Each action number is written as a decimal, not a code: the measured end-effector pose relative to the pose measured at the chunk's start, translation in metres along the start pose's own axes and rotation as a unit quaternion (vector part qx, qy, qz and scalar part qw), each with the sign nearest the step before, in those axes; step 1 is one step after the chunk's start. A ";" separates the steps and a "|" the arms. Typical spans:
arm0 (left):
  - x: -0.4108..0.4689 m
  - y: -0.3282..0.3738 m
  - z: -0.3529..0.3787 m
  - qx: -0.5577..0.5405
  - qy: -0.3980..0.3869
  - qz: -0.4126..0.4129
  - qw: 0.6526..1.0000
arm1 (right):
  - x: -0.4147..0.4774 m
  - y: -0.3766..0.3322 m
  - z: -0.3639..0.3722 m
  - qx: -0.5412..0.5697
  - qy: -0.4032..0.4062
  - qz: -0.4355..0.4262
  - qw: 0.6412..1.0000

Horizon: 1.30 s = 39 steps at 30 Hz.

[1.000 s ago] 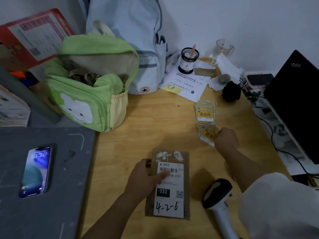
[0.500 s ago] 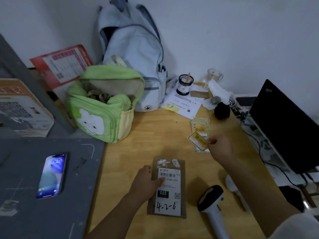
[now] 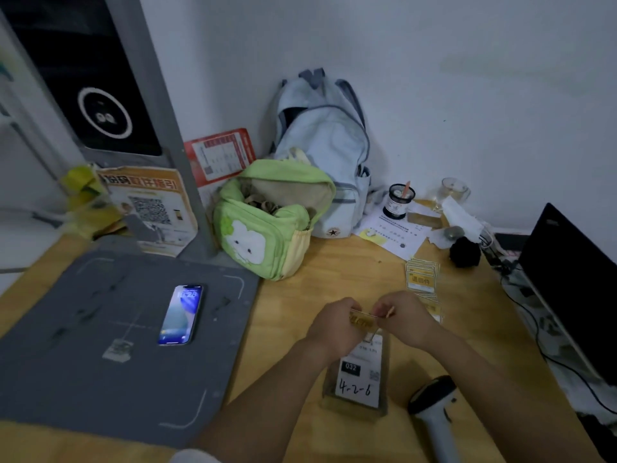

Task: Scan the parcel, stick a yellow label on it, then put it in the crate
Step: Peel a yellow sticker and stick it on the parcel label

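Note:
A brown parcel (image 3: pixel 359 379) with a white shipping label marked "032" and "4-2-6" lies flat on the wooden desk (image 3: pixel 334 262) near the front. Just above its far end, my left hand (image 3: pixel 335 324) and my right hand (image 3: pixel 405 317) both pinch one yellow label (image 3: pixel 362 319) between their fingertips. A stack of more yellow labels (image 3: pixel 421 277) lies on the desk behind my right hand. The white and black barcode scanner (image 3: pixel 434 411) rests on the desk to the right of the parcel. No crate is in view.
A grey mat (image 3: pixel 83 345) at the left carries a phone (image 3: pixel 181 314). A green bag (image 3: pixel 270 222) and a pale blue backpack (image 3: pixel 325 152) stand at the back. A black laptop (image 3: pixel 574 282) with cables is at the right; a cup (image 3: pixel 399 202) and papers sit behind.
My left hand left the parcel and rose to meet my right hand, which brought a yellow label over from the stack. The camera has tilted up, showing more wall.

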<state>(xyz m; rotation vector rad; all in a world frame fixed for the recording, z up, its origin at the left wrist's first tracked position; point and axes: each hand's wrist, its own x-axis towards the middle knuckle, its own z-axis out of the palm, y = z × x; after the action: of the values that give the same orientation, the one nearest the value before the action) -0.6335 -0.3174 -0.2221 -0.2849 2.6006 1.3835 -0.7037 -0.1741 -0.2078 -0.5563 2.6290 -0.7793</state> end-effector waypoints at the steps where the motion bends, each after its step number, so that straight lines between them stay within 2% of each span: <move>1: -0.004 0.001 -0.003 0.000 0.012 0.005 1.000 | -0.002 -0.002 0.002 0.000 -0.006 0.001 1.000; 5: -0.016 0.002 -0.011 0.014 0.039 0.019 0.999 | -0.007 -0.009 0.004 0.002 -0.032 0.004 0.999; 7: -0.019 0.001 -0.015 0.017 0.050 0.012 0.999 | -0.009 -0.012 0.006 0.046 -0.024 0.021 0.998; 11: -0.019 0.000 -0.017 0.012 0.087 0.008 0.996 | -0.014 -0.017 0.008 0.202 0.041 0.144 0.968; 15: -0.017 -0.001 -0.016 0.022 0.097 0.011 0.995 | -0.024 -0.025 0.002 0.256 0.002 0.249 0.934; 18: -0.015 -0.003 -0.017 0.027 0.079 0.012 0.996 | -0.030 -0.029 0.001 0.277 -0.040 0.262 0.923; 22: -0.012 -0.001 -0.021 0.038 0.029 0.029 0.998 | -0.030 -0.029 -0.002 0.285 -0.053 0.266 0.919; 35: -0.018 0.005 -0.029 0.027 0.082 0.074 0.994 | -0.042 -0.049 -0.009 0.407 -0.055 0.300 0.861; 39: -0.022 0.006 -0.030 0.008 0.044 0.075 0.996 | -0.046 -0.052 -0.008 0.457 -0.036 0.267 0.848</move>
<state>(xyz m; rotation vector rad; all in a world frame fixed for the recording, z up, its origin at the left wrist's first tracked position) -0.6161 -0.3374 -0.1951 -0.1548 2.7545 1.4262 -0.6537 -0.1899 -0.1620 0.3891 1.8360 -1.5687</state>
